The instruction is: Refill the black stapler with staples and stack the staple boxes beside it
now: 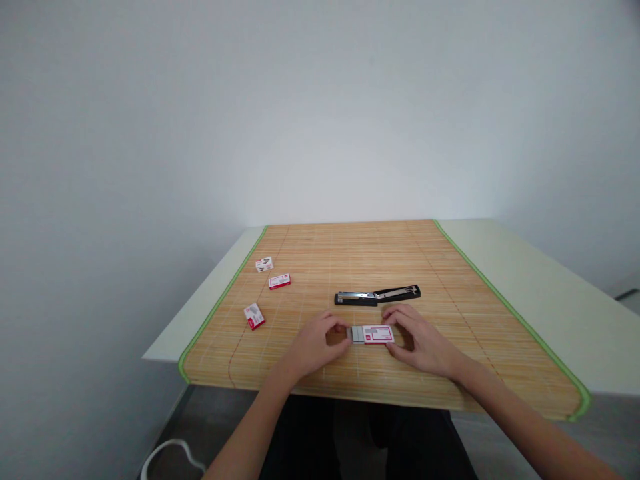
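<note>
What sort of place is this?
Perhaps a desk corner in a home or small office: a slatted mat lies over a white table against a plain wall, with a black stapler on it.

The bare left forearm (267,415) and right forearm (517,410) reach forward from the lower edge, angled toward each other. The left hand (316,343) bends its fingers (334,321) and thumb (340,349) inward in a pinch; the right hand (426,343) faces it, well apart, fingers and thumb curved into a C-shaped grip.
</note>
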### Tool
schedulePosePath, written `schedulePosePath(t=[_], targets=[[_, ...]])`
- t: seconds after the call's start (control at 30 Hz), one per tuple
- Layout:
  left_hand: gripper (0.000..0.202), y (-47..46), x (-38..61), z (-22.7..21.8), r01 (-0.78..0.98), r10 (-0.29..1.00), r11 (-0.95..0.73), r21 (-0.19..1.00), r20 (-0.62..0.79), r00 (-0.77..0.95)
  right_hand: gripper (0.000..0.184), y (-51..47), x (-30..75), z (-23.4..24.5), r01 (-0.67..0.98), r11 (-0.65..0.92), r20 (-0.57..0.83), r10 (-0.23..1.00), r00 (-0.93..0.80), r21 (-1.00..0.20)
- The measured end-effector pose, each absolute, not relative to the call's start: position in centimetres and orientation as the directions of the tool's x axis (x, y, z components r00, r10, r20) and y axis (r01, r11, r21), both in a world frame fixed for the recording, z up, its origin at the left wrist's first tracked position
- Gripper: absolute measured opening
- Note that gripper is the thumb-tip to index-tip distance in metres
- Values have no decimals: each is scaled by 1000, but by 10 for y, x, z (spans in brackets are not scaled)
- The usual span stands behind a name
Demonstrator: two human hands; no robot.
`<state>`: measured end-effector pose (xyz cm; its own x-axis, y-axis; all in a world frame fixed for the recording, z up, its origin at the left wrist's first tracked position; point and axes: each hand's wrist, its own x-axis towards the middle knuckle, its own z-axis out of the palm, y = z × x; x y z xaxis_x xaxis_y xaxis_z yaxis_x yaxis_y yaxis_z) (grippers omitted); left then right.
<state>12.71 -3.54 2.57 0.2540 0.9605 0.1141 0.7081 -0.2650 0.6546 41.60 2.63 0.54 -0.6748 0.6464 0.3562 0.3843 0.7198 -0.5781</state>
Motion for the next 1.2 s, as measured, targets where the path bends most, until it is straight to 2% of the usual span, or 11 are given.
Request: schedulePosePath(t=[0.13,0.3,0.47,0.6,0.77,1.2], targets=[[26,-38,131,25,716,966,-255,650,140,217,24,26,416,5,383,720,354,644,-678,-579],[9,-34,136,22,750,965,-257,610,120,234,22,26,417,4,376,727,366,639,-676,-575],[30,-25,146,18,751,995,-78,656,6,97,24,26,417,4,381,724,356,640,-681,-575],[36,-17,151,14,733,995,75,676,-103,-7,23,25,416,7,380,727,352,636,-686,-572],[36,-13,148,6,688,994,60,723,-105,24,23,25,415,9,376,725,356,638,-683,-577],[34,-14,140,-2,662,995,43,748,-91,38,23,25,418,4,363,709,370,654,-661,-605]])
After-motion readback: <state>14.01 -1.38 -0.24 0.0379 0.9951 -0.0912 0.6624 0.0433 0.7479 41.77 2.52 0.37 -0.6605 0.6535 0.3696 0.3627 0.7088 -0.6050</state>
